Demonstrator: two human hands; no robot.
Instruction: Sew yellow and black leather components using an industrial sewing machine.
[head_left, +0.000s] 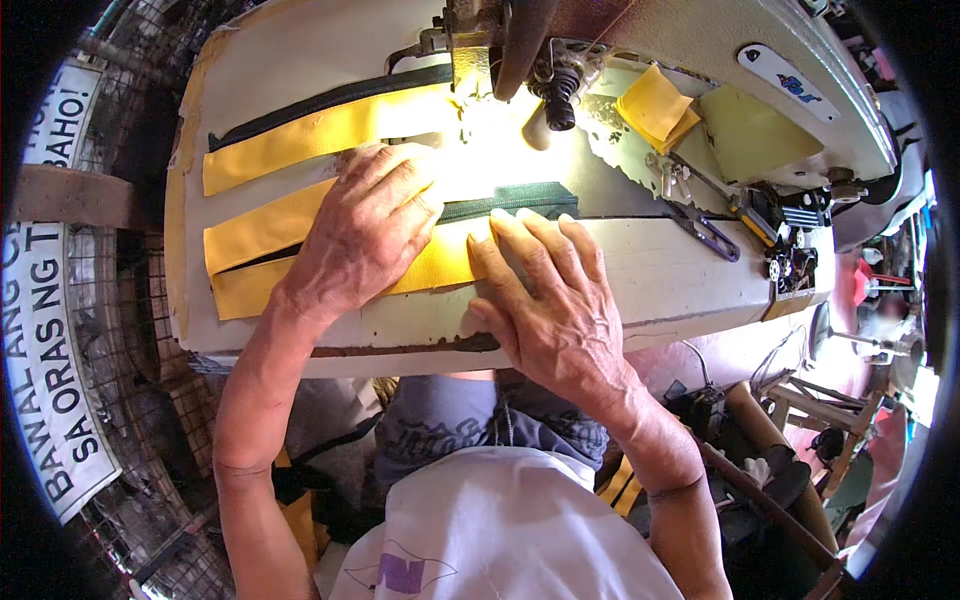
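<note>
Left hand: the left hand [365,235] lies flat, palm down, fingers spread and slightly curled over the yellow strip [300,225]; it closes around nothing and presses the strip onto the desk [660,275], apparently to keep it from sliding.
Right hand: the right hand [545,300] also lies open and flat, just beside the left, fingertips on the near edge of the same strip where it meets the dark zipper tape [510,200]; it pins, it does not grip.
Between the hands: the zipper tape runs from under the left fingers out beyond the right fingertips, likely held aligned with the strip's edge by both palms.
Ahead of the fingers: the needle and presser-foot area [470,85] of the sewing machine [720,60] stands just past the left fingertips, brightly lit; whether the fabric is under the foot cannot be told through the glare.
Beyond the left hand: a second yellow strip [330,135] with its own dark tape lies farther off, parallel to the held one, clear of both hands.
Right of the right hand: scissors [710,230] and small tools lie on the machine bed, within reach but apart from the work.
Farther right: folded yellow pieces [655,105] rest against the machine's arm.
</note>
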